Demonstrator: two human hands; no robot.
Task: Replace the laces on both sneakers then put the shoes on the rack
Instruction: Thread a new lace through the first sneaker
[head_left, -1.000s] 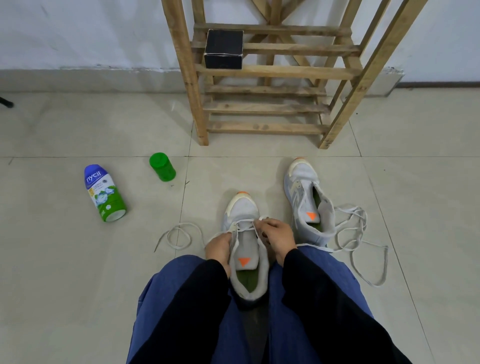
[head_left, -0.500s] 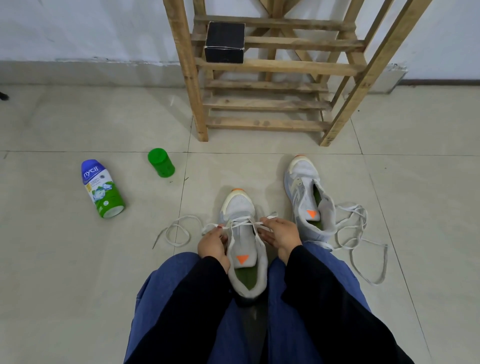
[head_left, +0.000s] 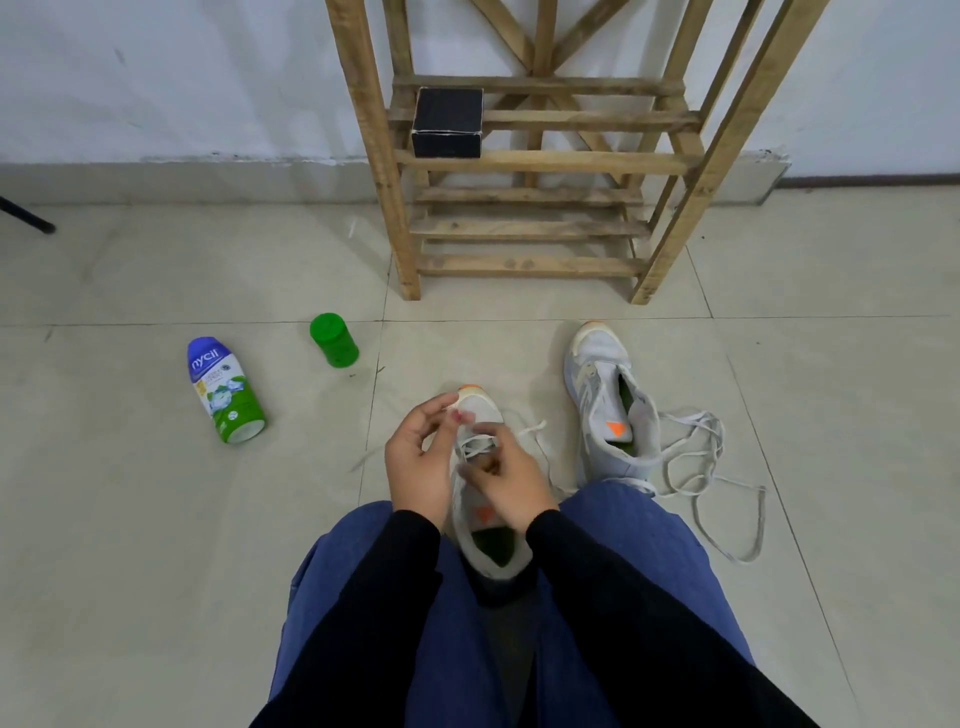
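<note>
Between the blue-trousered knees (head_left: 374, 561), the grey mesh sneaker with an orange toe tip (head_left: 483, 410) is lying toe-away on the tiled floor (head_left: 156, 571). The left hand (head_left: 421, 467) is now lifting toward the toe, pinching the white lace (head_left: 475, 443); half a second ago it was pulling sideways, nearer. The right hand (head_left: 511, 483) is curling its fingers onto the crossed lace. Only the farthest eyelets seem threaded, so lacing is barely underway. To the right, the matching second sneaker (head_left: 605, 410) is sitting unlaced beside a loose white lace (head_left: 714, 434). Farther off, the wooden slatted rack (head_left: 530, 228) is holding only a black box (head_left: 448, 122).
</note>
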